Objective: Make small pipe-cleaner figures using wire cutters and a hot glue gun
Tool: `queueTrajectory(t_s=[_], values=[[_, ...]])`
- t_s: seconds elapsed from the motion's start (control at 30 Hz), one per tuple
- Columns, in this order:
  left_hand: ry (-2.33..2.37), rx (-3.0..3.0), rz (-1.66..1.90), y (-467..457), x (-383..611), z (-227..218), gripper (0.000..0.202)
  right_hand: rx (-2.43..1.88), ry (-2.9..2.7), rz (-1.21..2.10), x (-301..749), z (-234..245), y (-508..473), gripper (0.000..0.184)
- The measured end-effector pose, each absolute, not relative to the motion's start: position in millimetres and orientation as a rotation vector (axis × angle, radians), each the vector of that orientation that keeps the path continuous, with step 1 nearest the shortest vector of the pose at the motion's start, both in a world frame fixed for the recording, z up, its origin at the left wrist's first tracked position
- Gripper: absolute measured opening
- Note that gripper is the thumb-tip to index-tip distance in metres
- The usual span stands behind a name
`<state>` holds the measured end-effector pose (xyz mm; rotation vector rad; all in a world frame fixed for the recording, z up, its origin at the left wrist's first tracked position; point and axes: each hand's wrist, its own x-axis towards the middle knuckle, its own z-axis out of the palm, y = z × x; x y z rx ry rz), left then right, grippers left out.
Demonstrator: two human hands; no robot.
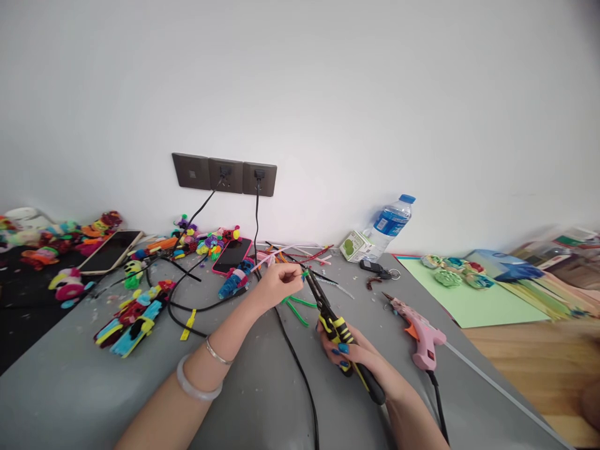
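Observation:
My right hand (pixel 344 350) is wrapped round the black and yellow handles of a pair of pliers (pixel 332 319), which point up and to the left. At their tip is a small bit of green pipe cleaner (pixel 305 274). My left hand (pixel 279 284) pinches at that green bit, its fingers close to the jaws. Whether the jaws touch the green piece is too small to tell. Just below the left hand lie loose green pipe cleaners (pixel 300 309) on the grey table (pixel 253 387).
A pink glue gun (pixel 422 337) with its cord lies to the right, near car keys (pixel 375 269) and a tilted water bottle (pixel 391 225). Black cables (pixel 295 362) cross the table. Fuzzy pipe-cleaner figures (pixel 134 319) and phones (pixel 112 251) lie left; green paper (pixel 473 300) right.

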<state>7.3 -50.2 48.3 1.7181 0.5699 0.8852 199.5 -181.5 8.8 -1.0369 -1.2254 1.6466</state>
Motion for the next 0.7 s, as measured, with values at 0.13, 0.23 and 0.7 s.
queueTrajectory(t_s=[0.13,0.23,0.7], values=[[0.575,1.727,0.888,-50,7,48,0.025,-1.078,-1.249,1.613,194,21,-184,0.045],[0.579,1.752,0.888,-50,6,48,0.025,-1.082,-1.257,1.604,193,23,-185,0.041],[0.581,1.806,0.878,-54,7,46,0.024,-1.059,-1.256,1.635,195,21,-184,0.042]])
